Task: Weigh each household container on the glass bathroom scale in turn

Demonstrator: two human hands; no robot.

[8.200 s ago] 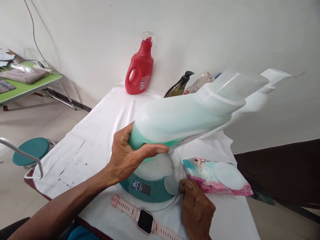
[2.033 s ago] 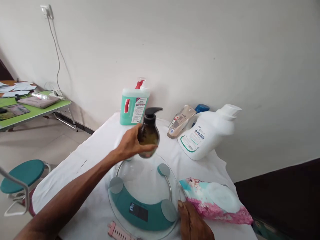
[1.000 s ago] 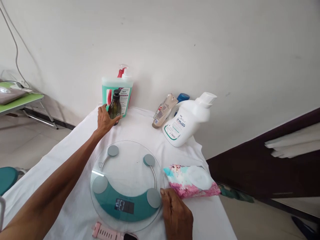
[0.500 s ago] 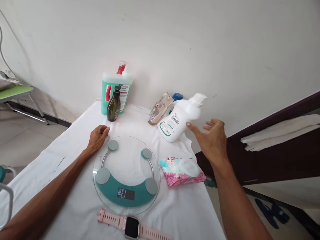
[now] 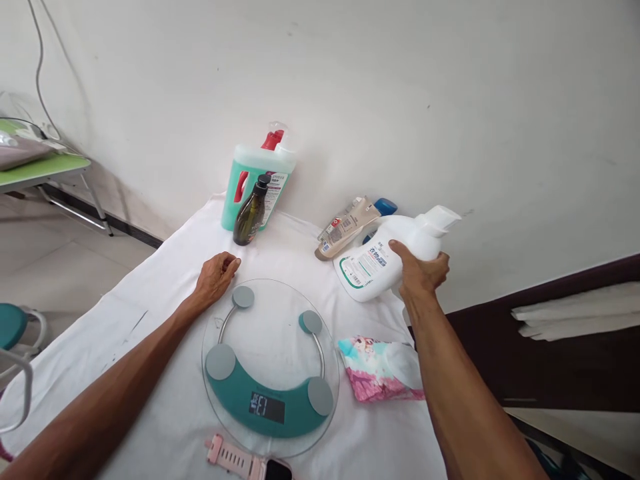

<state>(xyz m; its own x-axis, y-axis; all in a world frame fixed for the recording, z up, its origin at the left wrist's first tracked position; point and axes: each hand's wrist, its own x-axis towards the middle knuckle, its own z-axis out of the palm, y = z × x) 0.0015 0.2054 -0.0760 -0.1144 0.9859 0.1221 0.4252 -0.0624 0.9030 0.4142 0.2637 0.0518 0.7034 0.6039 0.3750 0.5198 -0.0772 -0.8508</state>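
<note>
My right hand (image 5: 421, 270) is wrapped around the side of a white laundry detergent bottle (image 5: 373, 260), thumb on the front and fingers behind it. The bottle's base is at the white cloth. My left hand (image 5: 216, 277) rests on the cloth with its fingers curled in and nothing seen in them. It lies just left of a round glass scale (image 5: 270, 410) with a teal panel and a lit display. A pack of wet wipes (image 5: 377, 370) sits right of the scale, below the bottle. A pink-strapped smartwatch (image 5: 250, 463) lies at the bottom edge, partly cut off.
At the back left stand a green liquid jug (image 5: 257, 160) with a handle and a dark pump bottle (image 5: 251, 217). Several tubes, including a beige tube (image 5: 350, 230), are behind the detergent bottle. The wall rises behind the table. A teal stool (image 5: 11, 325) is at far left.
My right hand has closed on the detergent bottle, from beside it before. The view has shifted, so the table things appear further right. My left hand stays by the scale.
</note>
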